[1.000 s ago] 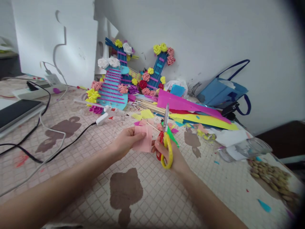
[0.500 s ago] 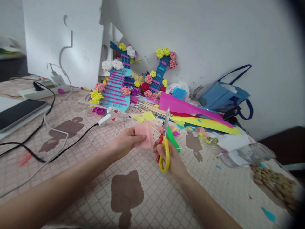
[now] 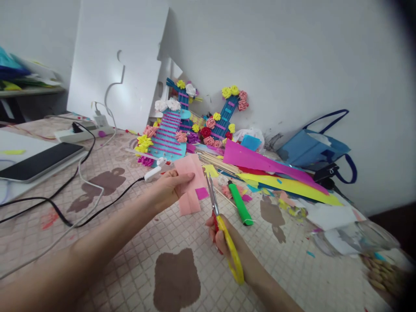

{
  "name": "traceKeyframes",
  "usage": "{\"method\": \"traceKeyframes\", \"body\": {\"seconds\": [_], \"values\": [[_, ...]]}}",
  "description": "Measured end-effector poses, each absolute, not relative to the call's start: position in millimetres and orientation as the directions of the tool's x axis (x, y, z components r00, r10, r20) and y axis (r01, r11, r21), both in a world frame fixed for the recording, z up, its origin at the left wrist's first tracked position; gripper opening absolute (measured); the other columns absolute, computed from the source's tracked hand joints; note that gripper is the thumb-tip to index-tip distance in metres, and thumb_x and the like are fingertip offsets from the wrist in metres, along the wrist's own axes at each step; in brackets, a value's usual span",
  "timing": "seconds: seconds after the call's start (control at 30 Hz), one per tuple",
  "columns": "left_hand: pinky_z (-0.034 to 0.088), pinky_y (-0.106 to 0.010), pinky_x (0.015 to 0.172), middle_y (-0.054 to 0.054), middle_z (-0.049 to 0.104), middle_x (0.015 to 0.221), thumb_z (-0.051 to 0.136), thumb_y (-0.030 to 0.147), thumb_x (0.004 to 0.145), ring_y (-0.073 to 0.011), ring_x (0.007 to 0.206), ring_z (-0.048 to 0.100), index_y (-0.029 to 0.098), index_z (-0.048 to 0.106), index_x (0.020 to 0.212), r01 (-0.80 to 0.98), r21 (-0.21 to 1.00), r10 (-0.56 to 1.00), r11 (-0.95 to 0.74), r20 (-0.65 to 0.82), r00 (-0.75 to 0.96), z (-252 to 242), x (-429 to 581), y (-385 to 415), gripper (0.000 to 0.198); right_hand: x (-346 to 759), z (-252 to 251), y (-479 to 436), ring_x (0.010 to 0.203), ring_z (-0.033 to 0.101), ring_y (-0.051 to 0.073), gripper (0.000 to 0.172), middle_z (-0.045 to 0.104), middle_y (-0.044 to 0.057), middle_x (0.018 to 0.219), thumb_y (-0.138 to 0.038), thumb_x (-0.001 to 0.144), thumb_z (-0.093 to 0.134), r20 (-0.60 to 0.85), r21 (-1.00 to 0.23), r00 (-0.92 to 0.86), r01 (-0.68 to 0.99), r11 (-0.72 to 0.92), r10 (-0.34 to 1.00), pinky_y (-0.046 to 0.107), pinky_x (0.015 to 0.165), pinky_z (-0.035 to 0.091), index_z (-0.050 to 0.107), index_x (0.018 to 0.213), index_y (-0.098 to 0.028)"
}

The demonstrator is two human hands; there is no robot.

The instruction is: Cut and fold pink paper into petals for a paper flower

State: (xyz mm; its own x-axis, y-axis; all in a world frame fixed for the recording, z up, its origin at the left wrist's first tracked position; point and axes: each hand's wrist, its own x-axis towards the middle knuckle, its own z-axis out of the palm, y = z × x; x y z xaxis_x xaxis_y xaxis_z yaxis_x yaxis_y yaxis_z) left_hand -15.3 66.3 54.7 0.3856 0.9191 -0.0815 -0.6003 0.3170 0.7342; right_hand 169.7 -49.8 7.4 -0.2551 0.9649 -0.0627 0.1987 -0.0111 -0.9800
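Note:
Between the thumb and fingers of my left hand [image 3: 172,186] is a strip of pink paper [image 3: 189,203], held upright above the table. A small magenta paper piece [image 3: 202,193] shows at the strip's right edge; whether it touches I cannot tell. My right hand [image 3: 227,236] grips scissors [image 3: 212,195] with yellow and red handles. Their blades point up, slightly parted, just right of the pink paper and apart from it. Beyond the right hand lies a green cutter-like tool [image 3: 240,203] on the tablecloth.
Paper-flower decorated cardboard guitars [image 3: 167,134] lean at the back. A white glue gun [image 3: 156,171] lies behind my left hand, its black cord crossing left. Magenta sheets [image 3: 260,160], sticks [image 3: 219,162] and scraps spread behind. A phone [image 3: 42,160], power strip [image 3: 82,133] and blue bag [image 3: 312,147] stand around.
My view has swung left. The pink paper, formerly folded small in my left hand, now hangs longer. The scissors have moved lower and tilted left, their blades now slightly apart; the green tool is uncovered.

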Motion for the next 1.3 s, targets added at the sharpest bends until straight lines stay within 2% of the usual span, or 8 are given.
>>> {"method": "traceKeyframes", "body": {"seconds": [0.2,0.5,0.7,0.8,0.87,1.0,1.1,1.3], "values": [[0.053,-0.014,0.058,-0.003,0.072,0.066,0.071,0.001,0.07,-0.0089,0.057,0.066,0.01,0.066,0.067,-0.639,0.718,0.942,0.276,-0.072,0.327,58.9,-16.5,66.1,0.011,165.5,15.4,-50.4,0.057,0.03,0.008,0.056,0.035,-0.005,0.071,-0.074,0.08,0.043,-0.104,-0.982,-0.281,0.181,-0.053,0.954,0.023,0.051,0.027,0.044,0.095,-0.02],[0.053,-0.014,0.058,-0.002,0.071,0.065,0.07,-0.001,0.069,-0.0086,0.058,0.066,0.01,0.067,0.065,-0.653,0.704,0.944,0.277,-0.073,0.322,61.9,-15.1,63.9,0.012,168.4,12.8,-51.4,0.056,0.034,0.009,0.056,0.042,-0.003,0.072,-0.074,0.081,0.038,-0.095,-0.975,-0.278,0.221,-0.032,0.956,0.024,0.05,0.029,0.046,0.095,-0.021],[0.053,-0.016,0.063,-0.003,0.072,0.068,0.072,0.001,0.069,-0.0096,0.06,0.066,0.01,0.069,0.071,-0.641,0.722,0.942,0.261,-0.043,0.334,58.3,-14.6,64.9,0.01,165.8,16.4,-50.0,0.053,0.031,0.009,0.059,0.036,-0.005,0.068,-0.078,0.077,0.039,-0.122,-0.974,-0.284,0.218,-0.06,0.951,0.024,0.05,0.027,0.044,0.092,-0.021],[0.053,-0.016,0.061,-0.003,0.072,0.067,0.073,0.003,0.069,-0.0092,0.059,0.065,0.01,0.067,0.067,-0.633,0.725,0.937,0.27,-0.045,0.347,55.8,-13.4,64.5,0.01,165.1,16.1,-49.6,0.054,0.031,0.009,0.062,0.036,-0.005,0.068,-0.08,0.075,0.04,-0.128,-0.977,-0.278,0.202,-0.072,0.952,0.024,0.049,0.026,0.044,0.091,-0.021],[0.052,-0.014,0.059,-0.002,0.071,0.064,0.073,0.003,0.068,-0.0085,0.058,0.064,0.011,0.066,0.062,-0.642,0.714,0.931,0.279,-0.037,0.363,54.7,-12.6,64.0,0.013,165.1,15.8,-50.0,0.054,0.031,0.009,0.061,0.037,-0.005,0.068,-0.079,0.076,0.041,-0.129,-0.978,-0.271,0.195,-0.077,0.954,0.024,0.05,0.026,0.044,0.091,-0.02],[0.052,-0.013,0.058,-0.004,0.071,0.066,0.073,0.003,0.068,-0.0092,0.06,0.065,0.009,0.069,0.067,-0.635,0.718,0.928,0.286,-0.042,0.37,54.6,-11.8,63.5,0.008,165.5,16.3,-51.7,0.055,0.031,0.009,0.057,0.036,-0.005,0.067,-0.075,0.079,0.04,-0.117,-0.979,-0.269,0.192,-0.066,0.956,0.024,0.05,0.027,0.045,0.093,-0.02],[0.05,-0.013,0.055,-0.004,0.07,0.064,0.072,0.003,0.068,-0.0089,0.058,0.065,0.009,0.068,0.064,-0.632,0.721,0.93,0.284,-0.046,0.365,55.5,-11.7,63.8,0.009,166.1,14.8,-52.0,0.053,0.032,0.009,0.057,0.035,-0.005,0.066,-0.075,0.079,0.04,-0.114,-0.974,-0.254,0.217,-0.058,0.96,0.023,0.048,0.028,0.045,0.092,-0.02],[0.052,-0.015,0.062,-0.006,0.073,0.073,0.071,0.003,0.07,-0.0107,0.064,0.067,0.009,0.069,0.068,-0.62,0.729,0.93,0.291,-0.063,0.362,55.7,-11.8,65.1,0.006,167.2,7.0,-49.3,0.049,0.031,0.009,0.059,0.033,-0.006,0.061,-0.079,0.077,0.038,-0.077,-0.973,-0.242,0.229,-0.02,0.967,0.023,0.044,0.027,0.046,0.087,-0.021]]}}
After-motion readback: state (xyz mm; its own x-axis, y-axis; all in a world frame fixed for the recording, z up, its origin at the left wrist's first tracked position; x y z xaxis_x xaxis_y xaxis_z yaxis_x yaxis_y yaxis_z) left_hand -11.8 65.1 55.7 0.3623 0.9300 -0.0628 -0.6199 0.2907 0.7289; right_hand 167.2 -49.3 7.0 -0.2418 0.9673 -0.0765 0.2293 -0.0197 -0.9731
